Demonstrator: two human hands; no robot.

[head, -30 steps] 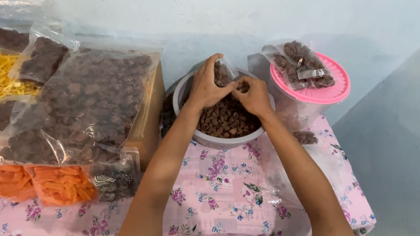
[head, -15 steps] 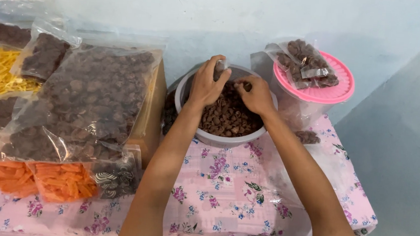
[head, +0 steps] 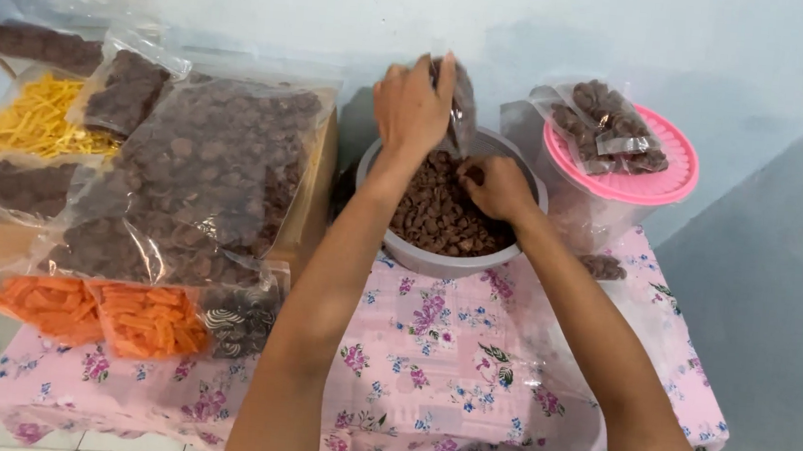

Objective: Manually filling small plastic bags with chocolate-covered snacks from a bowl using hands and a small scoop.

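Left hand [head: 411, 107] risen, small snack bag [head: 463, 106] pinched above bowl [head: 418, 254]

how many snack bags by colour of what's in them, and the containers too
Brown snack bags: 6, counting the small bag in the left hand
Orange stick bags: 2
Yellow stick bag: 1
Striped snack bag: 1
Grey bowl: 1
Pink-lidded tub: 1
Total: 12

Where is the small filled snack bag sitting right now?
In the head view, the small bag lies on the pink lid of the clear tub, right of the grey bowl.
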